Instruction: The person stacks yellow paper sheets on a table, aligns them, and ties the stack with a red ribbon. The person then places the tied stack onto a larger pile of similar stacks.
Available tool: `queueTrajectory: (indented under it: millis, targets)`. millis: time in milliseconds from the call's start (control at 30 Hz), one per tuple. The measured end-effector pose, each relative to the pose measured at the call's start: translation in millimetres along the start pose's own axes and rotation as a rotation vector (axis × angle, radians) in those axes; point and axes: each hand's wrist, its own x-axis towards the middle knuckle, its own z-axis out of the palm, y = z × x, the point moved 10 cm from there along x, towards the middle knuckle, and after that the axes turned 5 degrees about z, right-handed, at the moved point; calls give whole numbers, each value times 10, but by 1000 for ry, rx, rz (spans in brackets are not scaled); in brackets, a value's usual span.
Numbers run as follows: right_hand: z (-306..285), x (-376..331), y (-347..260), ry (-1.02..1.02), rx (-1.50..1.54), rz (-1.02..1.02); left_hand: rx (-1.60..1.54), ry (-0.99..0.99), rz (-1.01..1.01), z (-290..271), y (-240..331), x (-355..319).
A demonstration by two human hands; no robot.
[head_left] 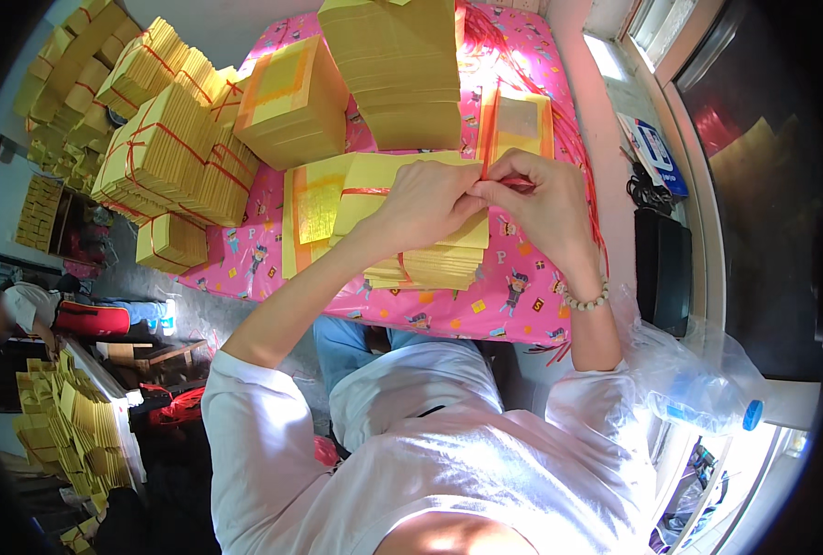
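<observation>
Both hands meet over a stack of yellow paper sheets (430,250) on a table covered with a pink patterned plastic cloth (513,296): the left hand (425,203) and right hand (536,199) pinch a thin red string (365,191) that crosses the top of the stack. Tied bundles of yellow paper bound with red string (166,153) lie at the table's left, a taller loose yellow pile (398,69) stands behind. A clear plastic bag holding a blue-capped bottle (698,379) sits at the right.

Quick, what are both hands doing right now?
Left hand: closed, pinching the red string over the yellow paper bundle.
Right hand: closed, pinching the same red string.
</observation>
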Motion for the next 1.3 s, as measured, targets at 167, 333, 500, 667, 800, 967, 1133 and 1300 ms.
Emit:
queueTrajectory:
  millis: [167,333,500,667,800,967,1133,1300]
  targets:
    - [-53,-59,348,18,289,185,-195,-41,8,21,-46,48]
    - [-20,-230,497,50,201,236,-817,-241,-334,240,-305,16]
    - [177,-331,316,-16,245,95,-867,-207,-234,222,-272,40]
    - [250,-183,710,-122,615,248,-143,-119,219,-134,191,58]
    - [425,-129,792,-246,650,322,297,-16,481,-178,428,-67]
    - [505,-57,650,-323,583,302,394,141,570,-230,475,-178]
    - [547,-21,664,-429,560,250,325,239,525,-317,384,-208]
    - [195,-48,254,-131,107,-141,195,257,489,-366,351,-166]
